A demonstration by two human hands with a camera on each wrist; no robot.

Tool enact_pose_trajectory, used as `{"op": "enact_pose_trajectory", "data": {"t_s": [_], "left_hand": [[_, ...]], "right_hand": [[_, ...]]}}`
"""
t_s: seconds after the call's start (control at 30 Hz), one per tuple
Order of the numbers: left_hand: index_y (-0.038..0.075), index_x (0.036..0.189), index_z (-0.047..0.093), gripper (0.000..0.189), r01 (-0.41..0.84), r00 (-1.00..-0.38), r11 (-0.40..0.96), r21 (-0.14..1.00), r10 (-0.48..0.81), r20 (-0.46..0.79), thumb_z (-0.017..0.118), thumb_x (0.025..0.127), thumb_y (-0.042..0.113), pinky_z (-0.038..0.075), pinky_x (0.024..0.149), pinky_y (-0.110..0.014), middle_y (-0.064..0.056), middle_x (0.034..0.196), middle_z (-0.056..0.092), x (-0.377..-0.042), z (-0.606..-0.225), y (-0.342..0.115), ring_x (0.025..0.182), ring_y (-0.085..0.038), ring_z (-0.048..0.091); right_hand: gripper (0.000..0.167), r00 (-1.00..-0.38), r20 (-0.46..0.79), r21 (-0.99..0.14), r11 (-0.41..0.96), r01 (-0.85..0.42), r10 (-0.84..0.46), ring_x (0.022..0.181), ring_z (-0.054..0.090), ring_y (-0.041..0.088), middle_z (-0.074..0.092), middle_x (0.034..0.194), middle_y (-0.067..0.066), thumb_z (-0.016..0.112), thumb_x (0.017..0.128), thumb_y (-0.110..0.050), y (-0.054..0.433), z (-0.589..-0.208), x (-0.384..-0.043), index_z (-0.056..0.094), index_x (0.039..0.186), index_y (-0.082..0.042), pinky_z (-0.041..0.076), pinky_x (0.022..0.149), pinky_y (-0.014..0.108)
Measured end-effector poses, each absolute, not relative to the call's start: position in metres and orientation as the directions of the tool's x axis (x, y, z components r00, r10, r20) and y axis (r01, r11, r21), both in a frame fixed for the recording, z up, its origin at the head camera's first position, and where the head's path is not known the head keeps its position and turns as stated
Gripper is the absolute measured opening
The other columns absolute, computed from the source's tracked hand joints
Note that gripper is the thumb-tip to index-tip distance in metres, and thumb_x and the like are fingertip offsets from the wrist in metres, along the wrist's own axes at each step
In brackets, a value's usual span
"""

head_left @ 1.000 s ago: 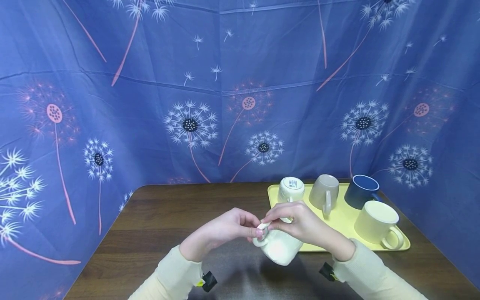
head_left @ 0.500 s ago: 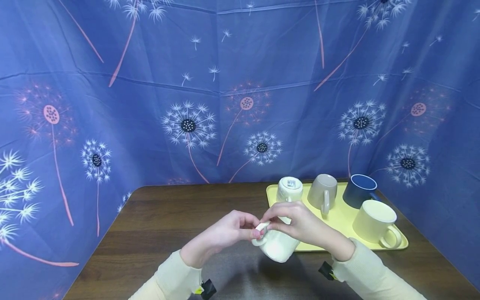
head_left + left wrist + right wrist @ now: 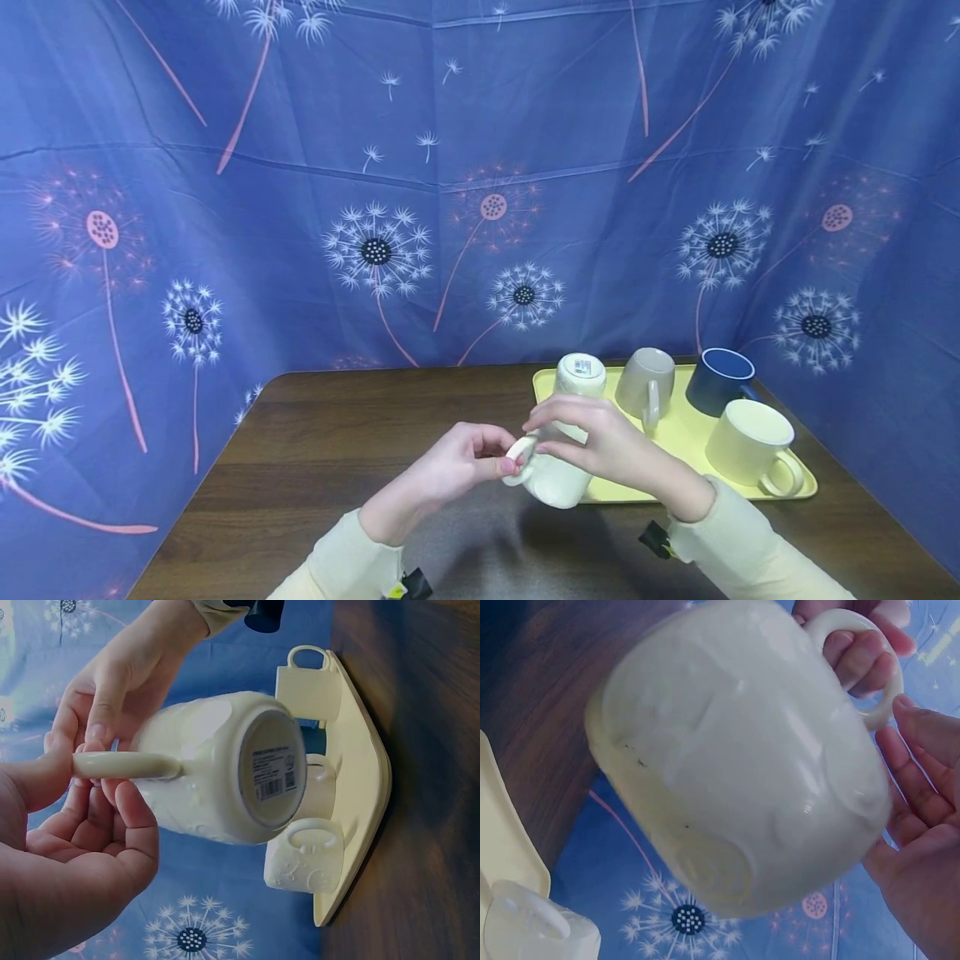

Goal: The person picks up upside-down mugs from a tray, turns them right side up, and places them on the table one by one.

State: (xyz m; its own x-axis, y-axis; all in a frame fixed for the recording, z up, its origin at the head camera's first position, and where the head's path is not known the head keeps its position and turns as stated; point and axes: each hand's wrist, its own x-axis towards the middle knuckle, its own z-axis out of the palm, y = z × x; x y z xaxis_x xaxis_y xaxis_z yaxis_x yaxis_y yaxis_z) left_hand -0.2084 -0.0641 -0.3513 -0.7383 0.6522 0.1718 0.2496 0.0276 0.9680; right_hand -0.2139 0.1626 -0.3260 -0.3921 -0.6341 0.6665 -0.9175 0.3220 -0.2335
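A cream mug (image 3: 557, 477) with a raised pattern is held tilted above the table, its labelled base (image 3: 274, 769) towards the left wrist camera. My left hand (image 3: 461, 462) pinches its handle (image 3: 124, 765) between thumb and fingers; in the right wrist view, left fingers (image 3: 862, 664) pass through the loop. My right hand (image 3: 600, 437) is at the mug's other side, its fingers loosely bent near the handle and rim. In the right wrist view, a right fingertip (image 3: 906, 705) lies beside the handle; whether it touches is hard to tell. The mug's inside is hidden.
A yellow tray (image 3: 686, 442) stands at the right on the brown wooden table (image 3: 337, 467). On it are an upside-down white mug (image 3: 581, 375), a grey mug (image 3: 645, 383), a navy mug (image 3: 720, 385) and a large cream mug (image 3: 750, 446). A blue dandelion-print cloth (image 3: 300, 275) hangs behind.
The mug has turned and risen slightly in my left hand. My right fingers, earlier close on the handle, have spread a little and shifted up and away from it.
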Motion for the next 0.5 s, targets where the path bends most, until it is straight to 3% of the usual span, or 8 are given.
{"op": "enact_pose_trajectory", "data": {"t_s": [0.27,0.5], "left_hand": [[-0.010,0.098,0.063,0.017,0.241,-0.796,0.019,0.970,0.575,0.186,0.063,0.085,0.002,0.047,0.074,-0.022,-0.001,0.083,0.062,-0.211,-0.355,-0.071,0.078,-0.008,0.057],[-0.014,0.099,0.060,0.018,0.260,-0.838,-0.009,0.966,0.495,0.230,0.061,0.086,-0.001,0.048,0.074,-0.022,-0.018,0.089,0.064,-0.214,-0.358,-0.075,0.079,-0.009,0.057]], "right_hand": [[0.030,-0.460,0.695,-0.260,0.404,-0.877,-0.552,0.095,0.064,0.011,0.069,0.098,-0.005,0.080,0.073,-0.010,0.176,-0.323,-0.217,0.069,0.100,-0.013,0.046,0.087,0.015],[0.034,-0.511,0.712,-0.287,0.465,-0.837,-0.481,0.095,0.063,0.009,0.069,0.097,-0.004,0.080,0.070,-0.003,0.190,-0.320,-0.217,0.068,0.100,-0.012,0.042,0.089,0.012]]}}
